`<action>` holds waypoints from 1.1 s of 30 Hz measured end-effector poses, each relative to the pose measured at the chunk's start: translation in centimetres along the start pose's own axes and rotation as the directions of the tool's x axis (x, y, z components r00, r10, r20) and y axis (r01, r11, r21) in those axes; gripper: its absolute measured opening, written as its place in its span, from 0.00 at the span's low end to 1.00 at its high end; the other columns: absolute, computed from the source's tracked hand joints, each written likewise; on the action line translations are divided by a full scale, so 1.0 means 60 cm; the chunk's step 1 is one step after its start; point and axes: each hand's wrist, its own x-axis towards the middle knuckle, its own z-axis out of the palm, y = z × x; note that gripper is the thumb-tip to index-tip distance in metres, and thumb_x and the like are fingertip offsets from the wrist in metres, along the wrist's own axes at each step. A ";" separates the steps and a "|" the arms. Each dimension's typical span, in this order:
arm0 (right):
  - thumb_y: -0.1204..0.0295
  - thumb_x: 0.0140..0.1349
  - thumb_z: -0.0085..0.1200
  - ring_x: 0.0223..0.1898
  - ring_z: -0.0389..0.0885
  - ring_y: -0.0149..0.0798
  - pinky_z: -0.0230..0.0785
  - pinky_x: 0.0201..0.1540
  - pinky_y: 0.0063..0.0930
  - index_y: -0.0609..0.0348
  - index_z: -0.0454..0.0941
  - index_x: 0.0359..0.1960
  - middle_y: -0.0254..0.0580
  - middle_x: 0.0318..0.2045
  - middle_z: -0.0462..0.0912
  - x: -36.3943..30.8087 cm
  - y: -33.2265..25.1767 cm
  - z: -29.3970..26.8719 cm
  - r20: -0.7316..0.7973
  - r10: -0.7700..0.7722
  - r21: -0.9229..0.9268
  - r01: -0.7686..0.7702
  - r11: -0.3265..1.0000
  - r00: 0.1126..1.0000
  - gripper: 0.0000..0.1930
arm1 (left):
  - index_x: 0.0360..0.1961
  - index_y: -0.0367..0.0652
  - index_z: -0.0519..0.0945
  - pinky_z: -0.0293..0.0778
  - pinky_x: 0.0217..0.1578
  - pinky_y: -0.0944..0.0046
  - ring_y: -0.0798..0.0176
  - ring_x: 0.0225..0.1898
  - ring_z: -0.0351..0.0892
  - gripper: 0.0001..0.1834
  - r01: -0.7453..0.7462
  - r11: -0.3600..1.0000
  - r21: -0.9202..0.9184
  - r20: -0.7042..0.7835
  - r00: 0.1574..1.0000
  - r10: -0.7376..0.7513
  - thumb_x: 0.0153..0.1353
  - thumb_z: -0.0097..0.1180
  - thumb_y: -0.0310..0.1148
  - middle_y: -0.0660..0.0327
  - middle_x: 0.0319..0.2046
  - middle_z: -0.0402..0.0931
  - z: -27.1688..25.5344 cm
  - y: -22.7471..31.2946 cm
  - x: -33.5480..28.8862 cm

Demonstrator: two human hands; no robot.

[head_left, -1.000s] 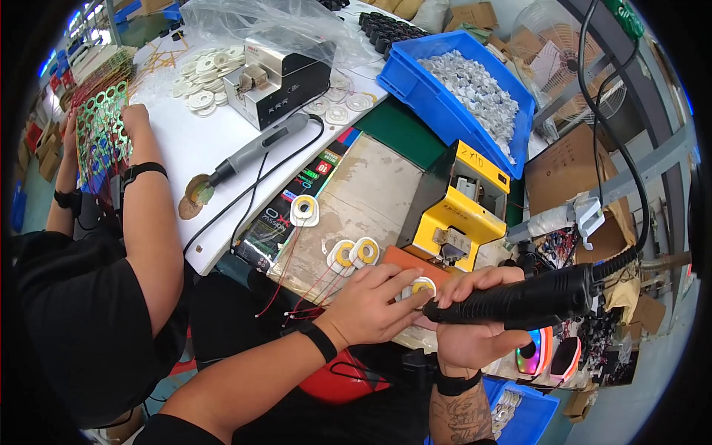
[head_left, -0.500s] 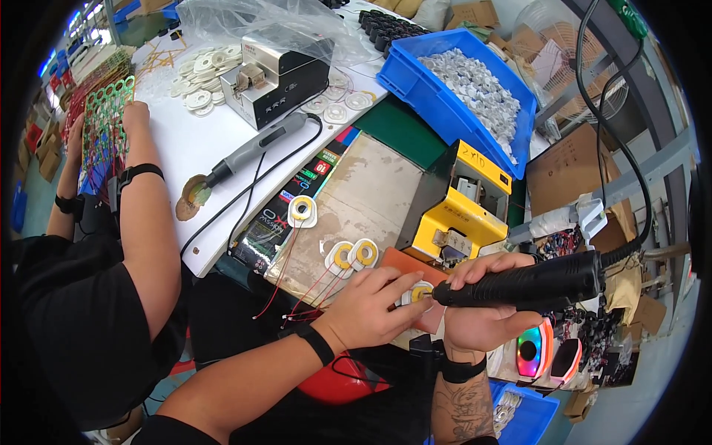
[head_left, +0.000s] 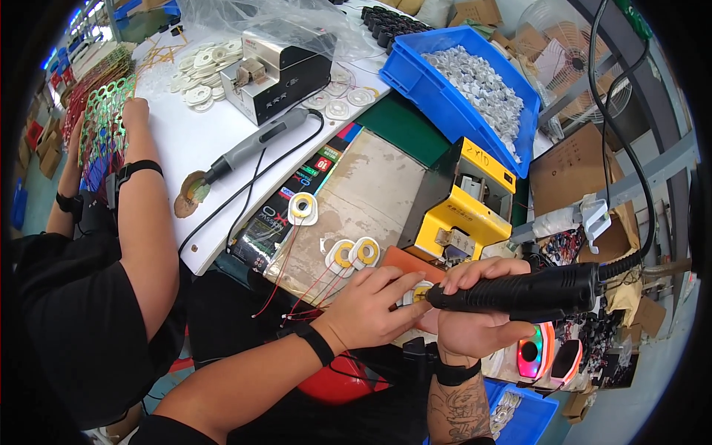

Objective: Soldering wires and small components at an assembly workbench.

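Ring (head_left: 420,293) lies just right of the left grip (head_left: 373,310), held by its fingers; the right grip (head_left: 475,328) clasps the driver (head_left: 519,291), tip pointing leftward.

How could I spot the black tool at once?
Find the yellow machine. Below it in the picture, the right hand holds the black tool, a thick rod with a cable at its back end. Unlike the grey tool lying on the white table, this one is held.

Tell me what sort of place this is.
Probably an electronics assembly workshop: the right hand grips a corded black power tool, a co-worker holds green circuit boards, and a blue bin holds many small pale parts.
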 end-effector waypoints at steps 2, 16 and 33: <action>0.20 0.59 0.38 0.25 0.75 0.38 0.74 0.30 0.32 0.58 0.62 0.43 0.43 0.28 0.71 0.000 -0.001 -0.001 -0.001 0.002 -0.009 -0.002 1.000 1.000 0.45 | 0.45 0.60 0.87 0.68 0.47 0.59 0.60 0.53 0.75 0.18 0.003 1.000 -0.002 0.003 1.000 -0.003 0.51 0.69 0.43 0.64 0.55 0.78 0.000 0.001 0.000; 0.19 0.57 0.39 0.25 0.74 0.37 0.72 0.30 0.31 0.57 0.62 0.43 0.42 0.28 0.71 -0.006 -0.002 0.002 0.027 0.066 -0.071 -0.064 0.995 0.997 0.45 | 0.41 0.57 0.86 0.69 0.47 0.59 0.59 0.52 0.76 0.15 0.000 1.000 -0.005 -0.012 1.000 0.000 0.51 0.70 0.41 0.63 0.54 0.78 0.001 0.001 0.001; 0.18 0.51 0.47 0.25 0.73 0.35 0.70 0.28 0.28 0.58 0.62 0.43 0.41 0.28 0.71 0.000 -0.133 -0.033 -0.060 0.033 -0.009 -0.033 0.999 0.998 0.48 | 0.49 0.58 0.85 0.73 0.45 0.55 0.55 0.50 0.76 0.18 -0.008 0.999 -0.033 0.003 1.000 0.009 0.56 0.69 0.37 0.63 0.50 0.79 -0.009 0.023 0.020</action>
